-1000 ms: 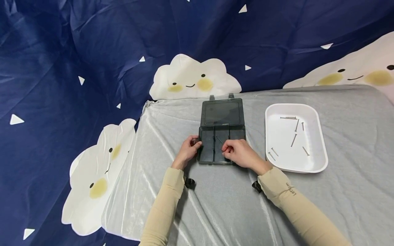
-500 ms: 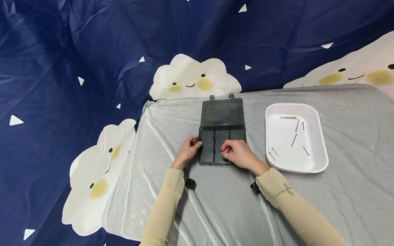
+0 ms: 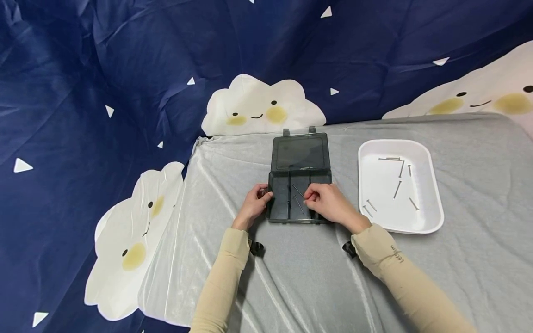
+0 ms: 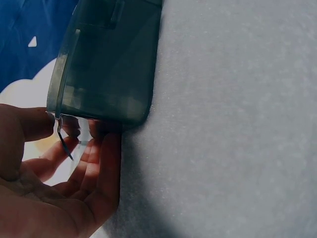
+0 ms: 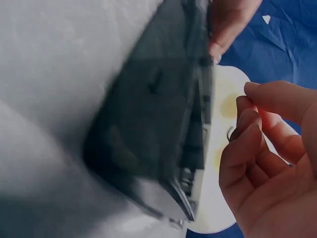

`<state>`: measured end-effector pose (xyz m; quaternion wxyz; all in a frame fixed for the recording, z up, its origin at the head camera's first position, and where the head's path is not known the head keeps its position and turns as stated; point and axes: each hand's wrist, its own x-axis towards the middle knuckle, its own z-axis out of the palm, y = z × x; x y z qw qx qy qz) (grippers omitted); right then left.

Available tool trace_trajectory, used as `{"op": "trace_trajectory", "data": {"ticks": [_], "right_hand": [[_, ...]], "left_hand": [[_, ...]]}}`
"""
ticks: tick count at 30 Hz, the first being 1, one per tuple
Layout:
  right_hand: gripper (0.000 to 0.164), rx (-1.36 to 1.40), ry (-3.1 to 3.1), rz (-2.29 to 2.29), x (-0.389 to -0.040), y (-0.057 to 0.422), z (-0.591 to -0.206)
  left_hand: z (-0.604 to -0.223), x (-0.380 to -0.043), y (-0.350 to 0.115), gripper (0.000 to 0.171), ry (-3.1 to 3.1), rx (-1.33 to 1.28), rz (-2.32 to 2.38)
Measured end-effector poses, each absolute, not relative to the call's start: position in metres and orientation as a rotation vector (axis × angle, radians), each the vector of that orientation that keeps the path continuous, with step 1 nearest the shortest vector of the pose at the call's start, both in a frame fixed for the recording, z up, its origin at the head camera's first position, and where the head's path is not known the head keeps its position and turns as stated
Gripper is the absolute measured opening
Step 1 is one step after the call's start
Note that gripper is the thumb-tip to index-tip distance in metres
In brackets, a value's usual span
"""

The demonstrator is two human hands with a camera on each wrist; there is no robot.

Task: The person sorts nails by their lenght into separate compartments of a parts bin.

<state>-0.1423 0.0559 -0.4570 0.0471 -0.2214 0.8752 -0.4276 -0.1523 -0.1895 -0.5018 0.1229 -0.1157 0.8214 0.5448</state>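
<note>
A dark translucent compartment box [image 3: 280,199] stands on the grey cloth with its lid [image 3: 300,151] folded back. My left hand [image 3: 252,203] grips its left side, the thumb on the rim and the fingers curled beneath, as the left wrist view shows. Over the box's right part hovers my right hand [image 3: 329,203]. In the right wrist view the fingers [image 5: 242,148] are loosely bent, with nothing visible between them. Two thin metal pins with small heads, nails or screws, lie in the middle compartment: an upper one [image 3: 297,189] ending at my fingertips and a lower one [image 3: 299,204].
To the right stands a white tray [image 3: 435,203] holding several similar metal pins [image 3: 397,189]. The grey cloth [image 3: 300,277] covers the table. Behind it hangs a dark blue curtain [image 3: 145,55] with printed clouds.
My right hand has drawn back slightly to the right. A second metal pin now shows lying in the middle compartment, where my fingers were. The left hand keeps its place on the box.
</note>
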Motion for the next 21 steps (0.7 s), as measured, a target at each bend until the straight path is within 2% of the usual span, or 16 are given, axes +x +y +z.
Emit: {"op": "trace_trajectory", "data": {"ticks": [21], "right_hand": [[0.006, -0.581, 2.929, -1.162, -0.169, 0.117, -0.411]], "left_hand": [[-0.5, -0.152, -0.189, 0.037, 2.376, -0.359, 1.594]]}}
